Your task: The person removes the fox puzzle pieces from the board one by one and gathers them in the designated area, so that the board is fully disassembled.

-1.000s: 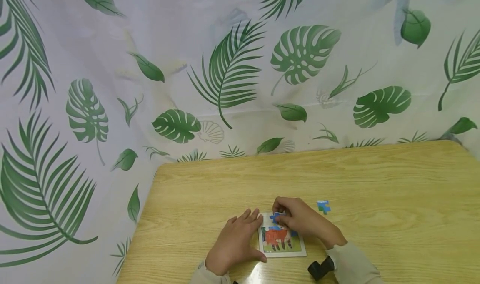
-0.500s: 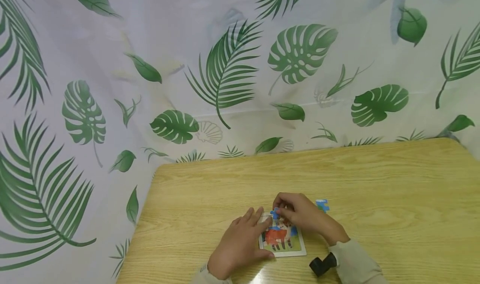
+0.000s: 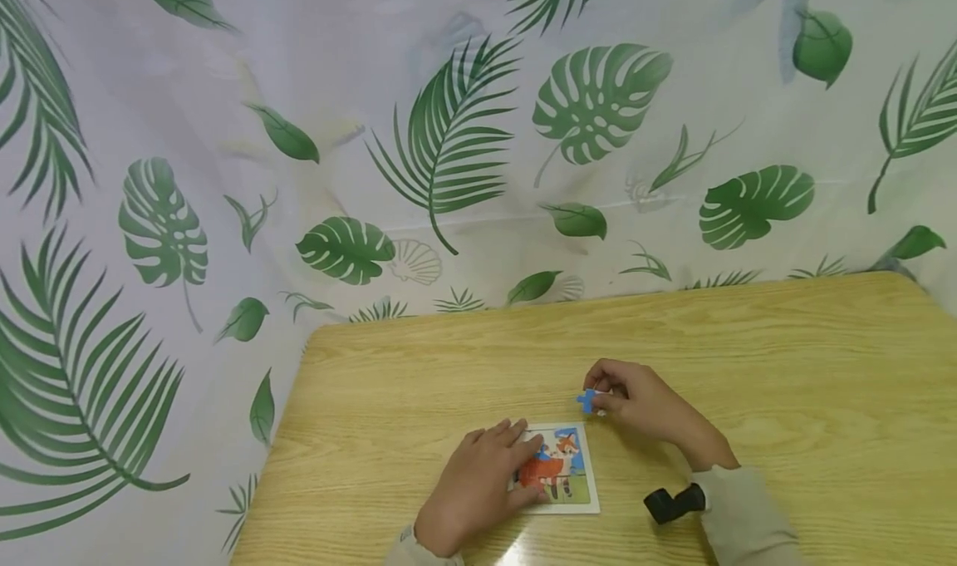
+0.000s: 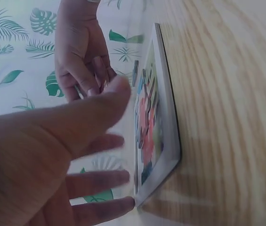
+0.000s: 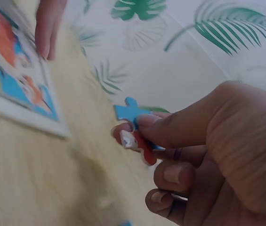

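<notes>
My right hand (image 3: 643, 396) pinches a mostly blue jigsaw piece (image 3: 586, 401) between thumb and fingers, just above the table and beyond the puzzle's upper right corner. Red and white patches show on the held piece (image 5: 135, 113) in the right wrist view. Below it lies a white-framed jigsaw puzzle (image 3: 576, 487) with a red fox picture. My left hand (image 3: 482, 479) rests at the puzzle's left side, fingers spread and fairly straight, covering part of it. In the left wrist view, the puzzle frame (image 4: 170, 122) appears nearly edge-on beside the left fingers (image 4: 100, 207).
The wooden table (image 3: 419, 375) reaches back to a white cloth (image 3: 478, 175) printed with green leaves. A small blue patch (image 5: 125, 223) shows at the bottom edge of the right wrist view. A black device (image 3: 673, 505) sits at the right wrist.
My right hand has lifted the blue piece off the puzzle, up and to the right. The puzzle has shifted slightly left. The loose piece seen earlier is now hidden behind the right hand.
</notes>
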A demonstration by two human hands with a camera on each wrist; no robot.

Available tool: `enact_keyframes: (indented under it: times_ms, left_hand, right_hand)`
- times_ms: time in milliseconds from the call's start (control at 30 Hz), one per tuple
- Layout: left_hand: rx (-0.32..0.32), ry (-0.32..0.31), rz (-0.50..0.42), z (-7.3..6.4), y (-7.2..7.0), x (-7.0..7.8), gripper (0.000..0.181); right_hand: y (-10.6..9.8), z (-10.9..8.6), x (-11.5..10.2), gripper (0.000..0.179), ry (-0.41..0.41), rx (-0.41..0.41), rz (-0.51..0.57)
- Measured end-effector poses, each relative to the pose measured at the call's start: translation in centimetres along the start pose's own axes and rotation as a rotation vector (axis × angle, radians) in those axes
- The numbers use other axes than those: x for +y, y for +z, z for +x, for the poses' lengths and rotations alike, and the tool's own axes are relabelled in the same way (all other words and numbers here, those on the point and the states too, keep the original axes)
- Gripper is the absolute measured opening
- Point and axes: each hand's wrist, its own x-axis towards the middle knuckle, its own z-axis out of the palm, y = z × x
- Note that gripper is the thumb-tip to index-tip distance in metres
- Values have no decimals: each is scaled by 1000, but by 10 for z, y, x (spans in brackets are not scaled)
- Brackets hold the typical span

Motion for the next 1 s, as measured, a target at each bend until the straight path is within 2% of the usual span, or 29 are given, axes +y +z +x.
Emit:
enact_keyframes:
  times_ms: [200, 433, 667, 1000]
  left_hand:
    - [-50, -1, -76, -1, -4, 4, 47]
    - [-60, 13, -85, -4, -5, 4, 44]
    - [11, 56, -42, -2, 0, 2, 42]
    - [47, 76, -55, -1, 0, 1, 37]
  right_hand:
    - [-24, -10, 9, 7, 47, 77, -22]
    - [-46, -24, 20, 12, 109, 142, -160]
    - [-54, -32, 31, 2, 180, 163, -244]
    - [-56, -36, 34, 8, 237, 130, -223]
